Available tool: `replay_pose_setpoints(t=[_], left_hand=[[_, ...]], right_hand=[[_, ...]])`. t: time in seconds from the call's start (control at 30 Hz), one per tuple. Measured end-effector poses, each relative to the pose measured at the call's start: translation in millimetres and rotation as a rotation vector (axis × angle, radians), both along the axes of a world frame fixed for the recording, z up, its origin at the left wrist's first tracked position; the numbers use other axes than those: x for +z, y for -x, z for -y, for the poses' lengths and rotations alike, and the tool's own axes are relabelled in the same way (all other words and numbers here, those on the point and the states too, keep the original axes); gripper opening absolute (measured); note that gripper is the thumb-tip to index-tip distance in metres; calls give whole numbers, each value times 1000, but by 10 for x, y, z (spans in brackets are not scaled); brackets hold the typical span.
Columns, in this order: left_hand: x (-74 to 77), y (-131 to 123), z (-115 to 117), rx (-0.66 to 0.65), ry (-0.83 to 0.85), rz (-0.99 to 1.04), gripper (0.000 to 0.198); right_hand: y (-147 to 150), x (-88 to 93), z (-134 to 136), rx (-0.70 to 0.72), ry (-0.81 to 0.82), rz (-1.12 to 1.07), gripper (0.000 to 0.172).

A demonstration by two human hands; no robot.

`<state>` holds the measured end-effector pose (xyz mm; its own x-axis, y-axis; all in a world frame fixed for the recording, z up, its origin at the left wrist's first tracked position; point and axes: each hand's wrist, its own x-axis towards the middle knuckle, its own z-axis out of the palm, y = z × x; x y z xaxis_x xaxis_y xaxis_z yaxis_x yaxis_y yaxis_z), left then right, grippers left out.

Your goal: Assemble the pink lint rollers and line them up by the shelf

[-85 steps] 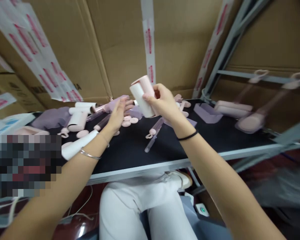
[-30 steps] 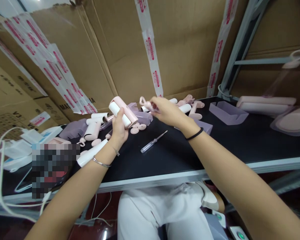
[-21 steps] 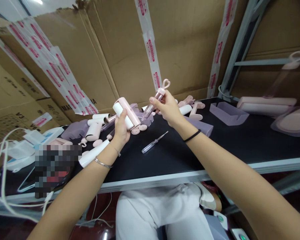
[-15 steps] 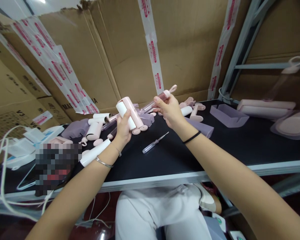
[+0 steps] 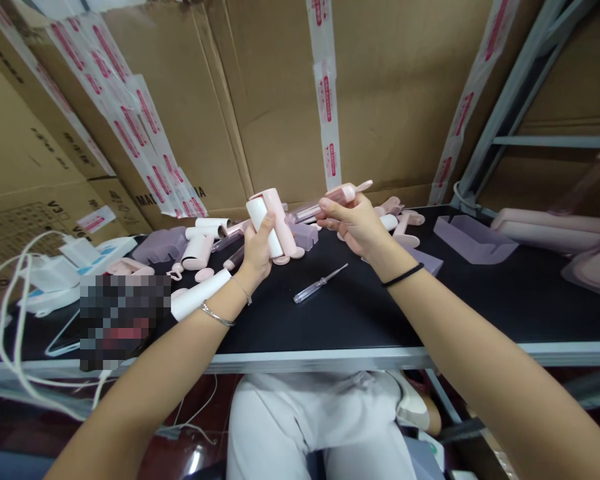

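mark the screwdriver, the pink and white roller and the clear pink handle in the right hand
Screwdriver (image 5: 313,289), head view: on its clear grip.
Pink and white roller (image 5: 281,223), head view: on the pink casing.
Clear pink handle (image 5: 347,193), head view: on its pale pink end piece.

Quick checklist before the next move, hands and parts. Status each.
1. Roller held: ok, the left hand grips the pink-and-white roller.
2. Handle held: ok, the right hand has the handle, loop end pointing away from the roller.
3. Handle tip touching the roller: cannot tell, they look very close in this view.
4. Screwdriver out of both hands: ok, the screwdriver lies on the black table.
5. Space beside the left wrist free of parts: not ok, a white tube lies there.
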<state>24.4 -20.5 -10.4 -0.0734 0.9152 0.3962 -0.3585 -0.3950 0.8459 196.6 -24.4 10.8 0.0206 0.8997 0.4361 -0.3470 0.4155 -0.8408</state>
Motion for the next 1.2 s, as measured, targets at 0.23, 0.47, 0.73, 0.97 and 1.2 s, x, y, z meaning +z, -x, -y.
replay_pose_setpoints(t=[0.23, 0.47, 0.73, 0.97, 1.2], left_hand=[[17, -1, 56, 9, 4, -27, 54], [10, -28, 77, 45, -32, 24, 52], [-129, -16, -45, -101, -32, -115, 57], [-139, -10, -41, -187, 100, -408, 55], [-124, 24, -92, -19, 98, -451, 33]], right_hand=[[51, -39, 44, 26, -35, -5, 54], [90, -42, 74, -22, -53, 63, 53], [330, -226, 56, 68, -4, 209, 44], [127, -219, -144, -310, -9, 224, 31], [-29, -113, -190, -461, -16, 174, 24]])
